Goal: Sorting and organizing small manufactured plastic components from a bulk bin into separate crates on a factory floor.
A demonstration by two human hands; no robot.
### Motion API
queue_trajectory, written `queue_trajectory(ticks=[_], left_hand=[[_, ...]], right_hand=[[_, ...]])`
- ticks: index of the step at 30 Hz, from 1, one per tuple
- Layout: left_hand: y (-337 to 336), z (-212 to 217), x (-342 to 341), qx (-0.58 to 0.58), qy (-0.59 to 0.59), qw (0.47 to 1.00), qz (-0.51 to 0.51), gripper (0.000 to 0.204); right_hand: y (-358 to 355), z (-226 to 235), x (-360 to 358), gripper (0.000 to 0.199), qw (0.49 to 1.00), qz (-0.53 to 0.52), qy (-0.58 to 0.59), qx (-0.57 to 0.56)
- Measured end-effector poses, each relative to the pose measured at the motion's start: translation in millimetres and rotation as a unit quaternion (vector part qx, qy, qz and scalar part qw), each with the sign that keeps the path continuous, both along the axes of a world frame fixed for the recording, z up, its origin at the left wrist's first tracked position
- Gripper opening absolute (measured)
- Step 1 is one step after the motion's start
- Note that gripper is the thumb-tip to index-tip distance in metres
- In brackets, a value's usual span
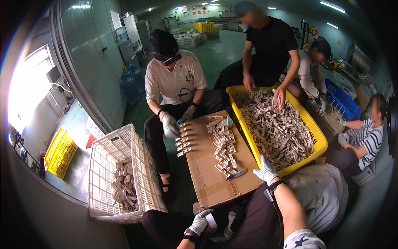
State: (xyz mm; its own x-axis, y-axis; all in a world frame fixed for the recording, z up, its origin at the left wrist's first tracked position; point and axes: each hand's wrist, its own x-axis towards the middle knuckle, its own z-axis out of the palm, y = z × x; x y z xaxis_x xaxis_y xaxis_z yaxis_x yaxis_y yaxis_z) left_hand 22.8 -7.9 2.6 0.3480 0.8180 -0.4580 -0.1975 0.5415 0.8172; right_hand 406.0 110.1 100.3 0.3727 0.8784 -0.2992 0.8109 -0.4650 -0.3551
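Observation:
My left hand (200, 223), in a striped white glove, is low in front of my legs. Its fingers are closed around a flat white piece (211, 220) whose kind I cannot make out. My right hand (266, 172), gloved too, has its fingers spread at the near corner of a yellow crate (245, 135), beside the cardboard box. Heaped in that crate are many small beige plastic clip-like parts (275, 126). More such parts (224, 145) lie strewn on the cardboard box (203, 174), near a dark-bladed knife (237, 174).
A white slatted crate (143, 174) at left holds more parts. Across the box, a gloved co-worker (176, 79) handles a row of parts (183, 139) on its edge. Another person (269, 45) reaches into the yellow crate. Two people sit at right by a blue crate (342, 99).

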Motion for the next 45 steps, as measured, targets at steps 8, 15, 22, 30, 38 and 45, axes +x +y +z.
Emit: queue_trajectory(ticks=[8,15,22,30,38,45], left_hand=[[-0.3,-9.0,0.9,0.006,0.004,1.0,-0.005,0.036],[1.7,-6.7,-1.1,0.007,0.006,1.0,0.004,0.035],[1.1,-0.6,-0.1,0.017,0.037,0.999,-0.004,0.035],[-4.0,-1.9,-0.3,-0.017,-0.01,1.0,0.021,0.034],[1.5,-18.1,-9.9,0.064,0.04,0.997,-0.001,0.026],[11.5,-32.4,2.9,-0.054,-0.008,0.998,0.041,0.02]], right_hand=[[-3.4,-15.6,9.8,0.095,0.999,0.014,-0.023,0.045],[-2.9,3.3,-1.9,0.091,0.998,0.033,-0.044,0.0],[-2.6,3.0,-1.7,0.091,0.998,0.036,-0.047,-0.002],[-5.8,-1.7,-3.0,0.094,0.998,0.03,-0.047,0.02],[-21.0,11.4,49.1,0.043,0.713,-0.139,0.651,0.22],[-176.1,-49.5,123.2,0.032,0.732,-0.269,0.586,0.221]])
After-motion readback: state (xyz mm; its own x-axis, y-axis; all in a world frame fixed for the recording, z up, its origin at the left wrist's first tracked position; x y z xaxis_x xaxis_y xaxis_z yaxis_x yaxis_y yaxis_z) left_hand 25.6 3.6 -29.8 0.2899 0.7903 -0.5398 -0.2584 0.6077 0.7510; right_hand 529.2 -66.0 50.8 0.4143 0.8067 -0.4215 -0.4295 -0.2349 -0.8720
